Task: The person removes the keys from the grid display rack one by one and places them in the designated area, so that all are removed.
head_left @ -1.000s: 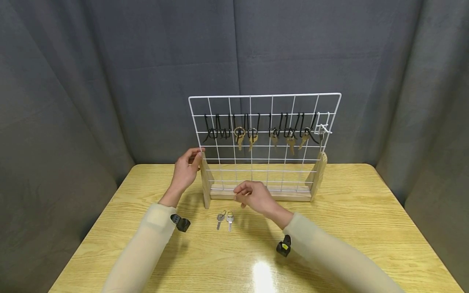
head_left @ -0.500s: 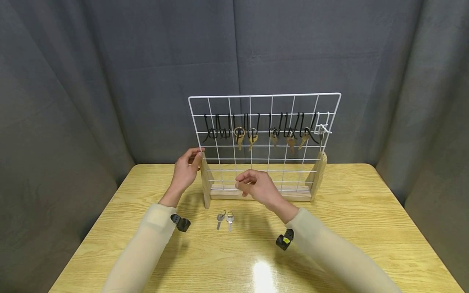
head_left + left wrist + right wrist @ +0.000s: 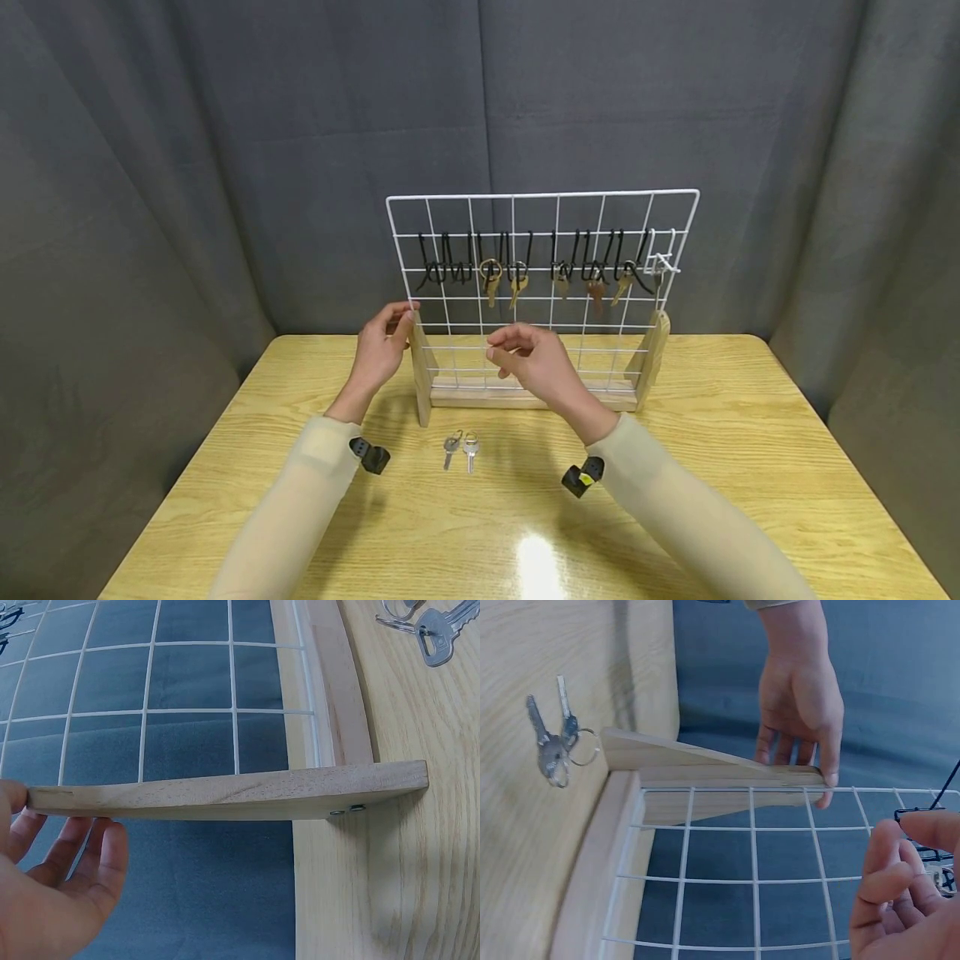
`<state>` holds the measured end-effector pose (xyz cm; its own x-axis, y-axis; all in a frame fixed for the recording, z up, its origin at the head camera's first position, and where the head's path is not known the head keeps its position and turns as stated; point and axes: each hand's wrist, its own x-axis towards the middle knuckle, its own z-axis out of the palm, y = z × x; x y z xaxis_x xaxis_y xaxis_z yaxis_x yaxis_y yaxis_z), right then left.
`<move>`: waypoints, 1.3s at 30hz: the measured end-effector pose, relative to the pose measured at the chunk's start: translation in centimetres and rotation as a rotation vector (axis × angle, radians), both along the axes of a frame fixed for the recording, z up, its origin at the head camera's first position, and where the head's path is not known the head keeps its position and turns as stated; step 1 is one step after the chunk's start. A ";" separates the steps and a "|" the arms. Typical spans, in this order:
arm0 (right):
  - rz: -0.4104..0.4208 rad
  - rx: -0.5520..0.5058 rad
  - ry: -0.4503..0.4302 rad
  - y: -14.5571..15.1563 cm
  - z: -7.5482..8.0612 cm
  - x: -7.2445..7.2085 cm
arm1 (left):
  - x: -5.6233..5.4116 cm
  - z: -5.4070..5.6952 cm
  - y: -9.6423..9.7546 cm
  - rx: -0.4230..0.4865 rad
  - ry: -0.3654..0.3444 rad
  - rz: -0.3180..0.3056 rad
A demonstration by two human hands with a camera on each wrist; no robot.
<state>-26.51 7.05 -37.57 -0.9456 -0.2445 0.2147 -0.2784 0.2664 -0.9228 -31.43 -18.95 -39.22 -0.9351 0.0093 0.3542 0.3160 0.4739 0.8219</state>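
A white wire grid rack [image 3: 551, 325] on a wooden stand bears a row of black hooks with several keys [image 3: 519, 283] hanging from them. My left hand [image 3: 381, 346] grips the top of the left wooden upright [image 3: 225, 787], thumb on one side and fingers on the other. Before the lower middle of the grid is my right hand [image 3: 536, 362], fingers loosely bent and nothing visible between thumb and index finger. Two silver keys with rings, a left key [image 3: 451, 450] and a right key [image 3: 471, 452], lie on the table in front of the stand.
The wooden table [image 3: 300, 500] carries the rack near its back edge. Grey curtains [image 3: 337, 150] hang behind and at both sides. A white hook [image 3: 660, 262] with a key on it sits at the grid's right end.
My right hand has risen from near the stand's base to the grid's lower middle, moving slightly right. The left hand, the rack and the two keys on the table stay put.
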 end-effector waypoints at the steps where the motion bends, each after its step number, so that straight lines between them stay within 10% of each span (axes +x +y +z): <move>1: -0.008 -0.004 0.014 0.0 0.2 0.0 | 0.0 0.0 0.0 -0.001 0.000 0.001; 39: -0.238 -0.268 0.246 -1.5 1.3 -2.2 | -0.1 -0.1 0.0 0.011 -0.003 0.002</move>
